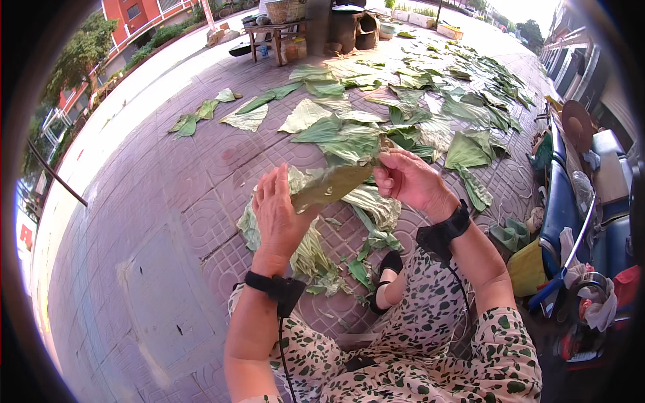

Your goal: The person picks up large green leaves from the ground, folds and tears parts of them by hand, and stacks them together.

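A large folded leaf, brownish green and probably a lotus leaf, stretches between my two hands above the paving. Its left end is in my left hand, with the thumb underneath and the fingers raised behind. My right hand pinches the narrow far end between thumb and fingertips. Under my left hand lies a heap of pale, crumpled leaves, partly hidden by that hand and wrist. Another wrinkled leaf bundle rests on the ground below my right hand. Green scraps lie near my foot.
Many drying leaves cover the patterned pavement ahead. At right stand a blue padded seat, a yellow-green bag and a straw hat. Farther back are a wooden table and a clay stove.
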The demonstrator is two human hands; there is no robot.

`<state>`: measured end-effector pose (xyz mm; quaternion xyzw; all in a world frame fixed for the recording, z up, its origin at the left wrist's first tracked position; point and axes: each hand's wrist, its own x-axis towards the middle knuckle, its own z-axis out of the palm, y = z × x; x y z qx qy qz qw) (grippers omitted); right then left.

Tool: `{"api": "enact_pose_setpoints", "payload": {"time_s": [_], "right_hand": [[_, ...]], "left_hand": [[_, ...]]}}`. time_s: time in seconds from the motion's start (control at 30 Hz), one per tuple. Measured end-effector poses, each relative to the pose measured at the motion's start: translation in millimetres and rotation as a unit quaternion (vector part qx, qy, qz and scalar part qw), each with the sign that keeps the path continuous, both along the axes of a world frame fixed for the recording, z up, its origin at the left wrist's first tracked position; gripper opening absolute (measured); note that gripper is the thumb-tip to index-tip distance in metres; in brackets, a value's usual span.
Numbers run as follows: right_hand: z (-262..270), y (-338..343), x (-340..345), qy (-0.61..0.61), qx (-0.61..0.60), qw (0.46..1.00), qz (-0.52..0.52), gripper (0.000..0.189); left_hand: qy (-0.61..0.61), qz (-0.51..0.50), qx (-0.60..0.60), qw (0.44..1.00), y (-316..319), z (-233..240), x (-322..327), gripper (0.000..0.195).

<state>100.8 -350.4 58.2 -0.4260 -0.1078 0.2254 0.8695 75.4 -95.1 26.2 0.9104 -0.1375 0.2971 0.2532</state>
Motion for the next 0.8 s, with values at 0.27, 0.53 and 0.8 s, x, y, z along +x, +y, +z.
{"api": "enact_pose_setpoints", "payload": {"time_s": [0.27, 0.53, 0.8], "right_hand": [[-1.8, -12.1, 12.0, -0.147, -0.101, 0.977, -0.118, 0.041], [-36.9, -28.8, 26.3, -0.239, -0.248, 0.939, -0.027, 0.077], [-39.5, -26.1, 24.2, -0.193, -0.332, 0.914, -0.128, 0.040]], "left_hand": [[0.313, -0.218, -0.332, 0.863, 13.0, -8.7, -1.1, 0.011], [0.474, -0.271, -0.340, 0.766, 10.6, -1.9, 4.3, 0.014], [0.472, -0.227, -0.325, 0.787, 8.7, -9.4, 4.9, 0.030]]}}
